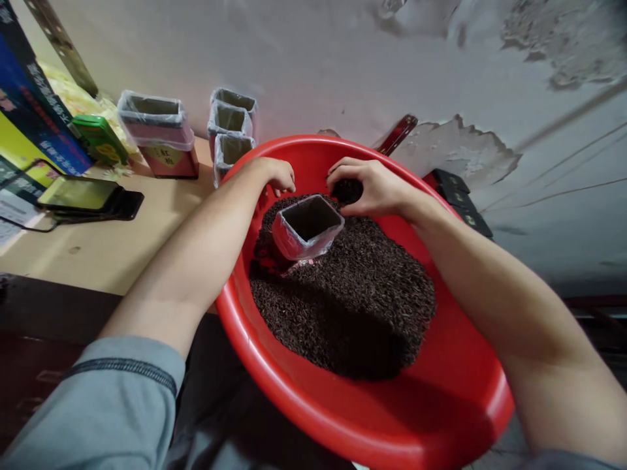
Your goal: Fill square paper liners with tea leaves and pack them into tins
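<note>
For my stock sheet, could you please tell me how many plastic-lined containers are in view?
5: one container in the red basin, one farthest left on the table, three grouped between those; others may be hidden.

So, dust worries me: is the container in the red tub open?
Open: nothing covers the container, and its dark inside shows from above.

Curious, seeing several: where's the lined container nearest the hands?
In the head view, the container sits in the far left of the red basin, amid dark grains, beside the right hand.
</note>
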Motion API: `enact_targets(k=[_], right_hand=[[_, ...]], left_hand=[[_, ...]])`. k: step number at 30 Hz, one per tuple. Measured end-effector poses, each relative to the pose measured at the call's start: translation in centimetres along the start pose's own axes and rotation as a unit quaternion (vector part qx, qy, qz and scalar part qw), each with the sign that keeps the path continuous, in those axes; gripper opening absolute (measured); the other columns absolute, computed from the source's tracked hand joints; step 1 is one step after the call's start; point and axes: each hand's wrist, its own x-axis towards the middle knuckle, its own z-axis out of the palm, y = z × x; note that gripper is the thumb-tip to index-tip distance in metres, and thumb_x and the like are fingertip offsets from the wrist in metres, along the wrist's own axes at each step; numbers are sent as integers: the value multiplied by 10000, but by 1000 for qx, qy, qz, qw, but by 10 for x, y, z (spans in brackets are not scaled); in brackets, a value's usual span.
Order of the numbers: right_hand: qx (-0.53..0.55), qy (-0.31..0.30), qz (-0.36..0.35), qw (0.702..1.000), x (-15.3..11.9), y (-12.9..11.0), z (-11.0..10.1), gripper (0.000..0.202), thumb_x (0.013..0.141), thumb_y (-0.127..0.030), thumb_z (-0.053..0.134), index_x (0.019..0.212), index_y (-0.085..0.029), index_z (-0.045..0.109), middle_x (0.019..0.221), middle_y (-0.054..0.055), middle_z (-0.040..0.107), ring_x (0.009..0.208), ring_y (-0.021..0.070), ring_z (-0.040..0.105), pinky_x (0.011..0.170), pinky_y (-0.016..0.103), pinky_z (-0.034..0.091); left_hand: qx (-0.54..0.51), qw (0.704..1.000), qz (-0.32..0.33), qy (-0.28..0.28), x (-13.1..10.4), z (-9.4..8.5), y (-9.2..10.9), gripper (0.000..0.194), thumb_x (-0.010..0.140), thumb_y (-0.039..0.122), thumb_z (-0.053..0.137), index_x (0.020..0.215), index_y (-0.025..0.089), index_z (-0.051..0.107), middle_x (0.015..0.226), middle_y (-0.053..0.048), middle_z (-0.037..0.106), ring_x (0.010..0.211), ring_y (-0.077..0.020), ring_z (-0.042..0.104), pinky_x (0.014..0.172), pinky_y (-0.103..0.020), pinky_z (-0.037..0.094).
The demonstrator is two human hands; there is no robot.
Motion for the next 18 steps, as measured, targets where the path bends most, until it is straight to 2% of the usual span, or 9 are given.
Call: enact_targets(k=[4, 8, 14, 18], right_hand=[[-10, -9, -29, 999, 12, -20, 41, 401, 628, -241, 703, 1029, -231, 701, 1214, 71, 625, 1028, 254, 627, 908, 402, 508], [43, 5, -36, 998, 10, -19, 76, 376, 645, -239, 672, 1021, -226, 680, 1219, 83, 599, 1049, 257, 623, 923, 403, 506], [77, 39, -50, 995, 2, -14, 82, 328, 652, -235, 671, 979, -221, 688, 1182, 79, 615, 1047, 256, 629, 920, 409, 506], [104, 41, -53, 992, 3, -13, 80, 144, 736, -267, 682, 858, -198, 716, 1109, 88, 674, 1017, 245, 657, 932, 410, 513]], left_hand=[[4, 1000, 1, 1, 1, 1, -1, 563, 918, 302, 628, 1475, 237, 586, 1369, -99, 679, 1086, -278, 722, 860, -316, 580], [27, 1000, 9, 1, -3, 0, -1, 572, 911, 306, 624, 1479, 259, 578, 1327, -72, 712, 1076, -241, 722, 863, -272, 568], [22, 1000, 4, -3, -3, 0, 0, 578, 907, 298, 623, 1481, 240, 580, 1328, -102, 713, 1061, -256, 729, 872, -302, 577], [20, 1000, -4, -6, -5, 1, 2, 578, 914, 291, 616, 1487, 221, 575, 1371, -109, 687, 1077, -276, 728, 867, -317, 575]])
